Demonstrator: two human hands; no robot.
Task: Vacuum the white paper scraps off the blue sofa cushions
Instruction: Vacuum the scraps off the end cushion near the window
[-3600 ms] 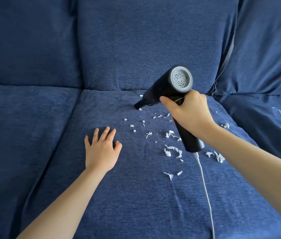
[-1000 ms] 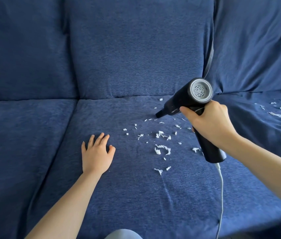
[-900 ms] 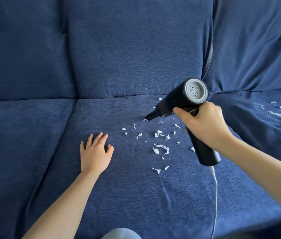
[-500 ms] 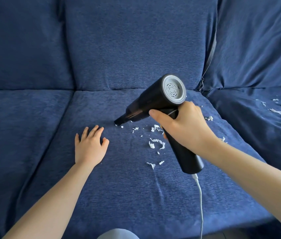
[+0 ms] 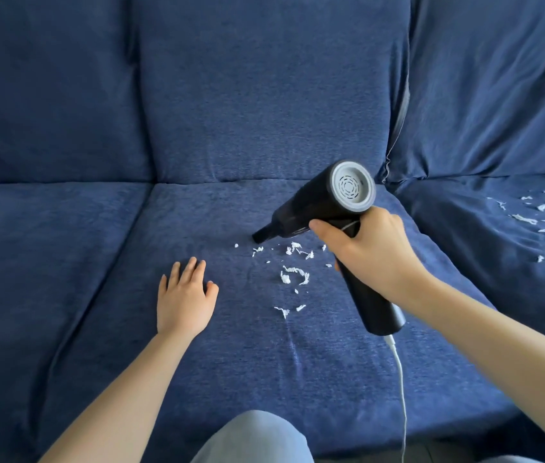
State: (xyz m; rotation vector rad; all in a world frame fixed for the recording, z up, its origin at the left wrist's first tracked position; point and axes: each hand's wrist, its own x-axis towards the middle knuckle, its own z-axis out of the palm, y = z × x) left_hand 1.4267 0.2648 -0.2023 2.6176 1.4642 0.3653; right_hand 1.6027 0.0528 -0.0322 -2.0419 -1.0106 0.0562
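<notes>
Left hand (image 5: 186,297) flat, right hand (image 5: 369,248) clenched

Black handheld vacuum (image 5: 324,208) tilted, nozzle at middle cushion (image 5: 231,345); white paper scraps (image 5: 293,274) scattered beside nozzle.

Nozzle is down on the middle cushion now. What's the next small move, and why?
Probably draw the vacuum nozzle back toward you and slightly right, into the paper scraps lying just nearer than its tip. The right hand already grips the handle, the left hand rests flat clear of them.
</notes>
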